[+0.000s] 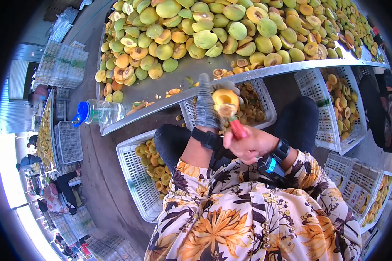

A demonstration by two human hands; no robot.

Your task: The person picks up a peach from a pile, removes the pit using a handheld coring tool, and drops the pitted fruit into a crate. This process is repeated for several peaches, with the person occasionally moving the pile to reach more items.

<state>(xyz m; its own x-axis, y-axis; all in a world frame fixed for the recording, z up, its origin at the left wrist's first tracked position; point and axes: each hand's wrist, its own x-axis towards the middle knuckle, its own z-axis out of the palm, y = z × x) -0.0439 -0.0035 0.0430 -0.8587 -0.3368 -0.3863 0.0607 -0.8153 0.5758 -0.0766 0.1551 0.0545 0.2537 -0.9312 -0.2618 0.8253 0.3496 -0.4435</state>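
My left hand (207,104), in a grey glove, holds a halved orange-fleshed fruit (226,99) over the crate between my knees. Its index finger points up, and the other fingers are partly hidden behind the fruit. My right hand (250,143), bare, is closed round the red handle (238,128) of a small tool whose tip meets the lower side of the fruit half. The tip itself is blurred. Just beyond my hands runs the metal table's edge (161,104), with a large heap of green and orange fruit (204,39) on the table.
A white crate (268,102) with fruit pieces lies beneath my hands. Fruit crates stand at left (137,191) and right (313,91). A clear bottle with a blue lid (102,112) lies at the table corner. People and stacked crates (65,65) are farther left.
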